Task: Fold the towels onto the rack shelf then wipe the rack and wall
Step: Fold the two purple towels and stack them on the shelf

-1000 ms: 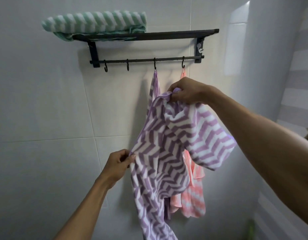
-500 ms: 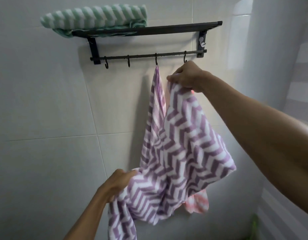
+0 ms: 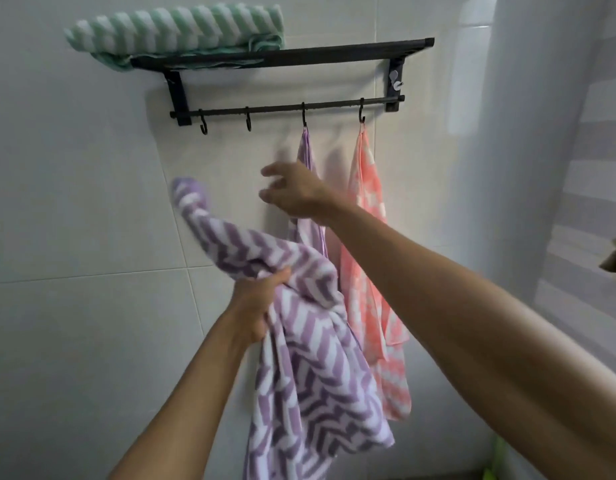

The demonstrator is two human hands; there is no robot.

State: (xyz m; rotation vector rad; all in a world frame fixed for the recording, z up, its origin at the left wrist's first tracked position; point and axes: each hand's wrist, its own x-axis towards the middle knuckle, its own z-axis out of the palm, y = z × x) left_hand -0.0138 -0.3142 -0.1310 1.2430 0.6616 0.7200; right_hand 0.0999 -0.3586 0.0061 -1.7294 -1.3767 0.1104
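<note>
The left hand [image 3: 256, 306] grasps a bunched purple towel [image 3: 310, 375] hanging from a hook. The right hand [image 3: 292, 192] reaches out, fingers spread, holding nothing. Above, a black rack [image 3: 282, 57] on white tiled wall [image 3: 74, 202] carries a folded green towel [image 3: 174, 29].

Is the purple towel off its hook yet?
No. The purple towel hangs by a corner from the hook; the left hand bunches its lower part.
</note>
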